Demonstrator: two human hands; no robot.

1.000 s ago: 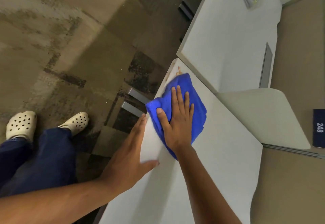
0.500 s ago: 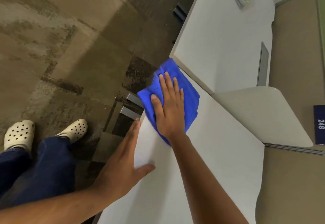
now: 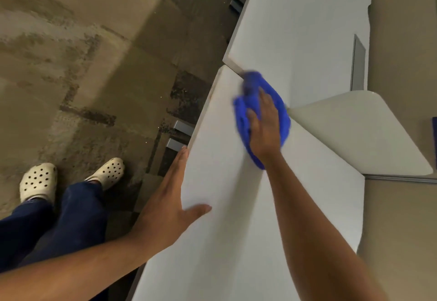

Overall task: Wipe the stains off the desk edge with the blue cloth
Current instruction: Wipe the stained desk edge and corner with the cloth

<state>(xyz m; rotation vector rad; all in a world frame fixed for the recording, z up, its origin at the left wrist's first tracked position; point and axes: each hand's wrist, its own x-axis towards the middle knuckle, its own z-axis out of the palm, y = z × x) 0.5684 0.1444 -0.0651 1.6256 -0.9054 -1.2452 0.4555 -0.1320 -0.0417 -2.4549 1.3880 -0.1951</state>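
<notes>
Our right hand (image 3: pixel 264 130) lies flat, fingers spread, pressing the blue cloth (image 3: pixel 282 111) onto the white table (image 3: pixel 227 206), near the seam with the next table (image 3: pixel 295 36) and away from the front edge. The cloth looks blurred. Our left hand (image 3: pixel 170 196) rests open on the table's front edge, thumb on top. Faint stains (image 3: pixel 214 92) show along the edge near the corner.

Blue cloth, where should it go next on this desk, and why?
Probably slide the blue cloth left toward the desk's floor-side edge. The right hand presses it flat near the divider panel, away from that edge, where faint brownish marks seem to remain. The left hand braces the same edge nearer the person.
</notes>
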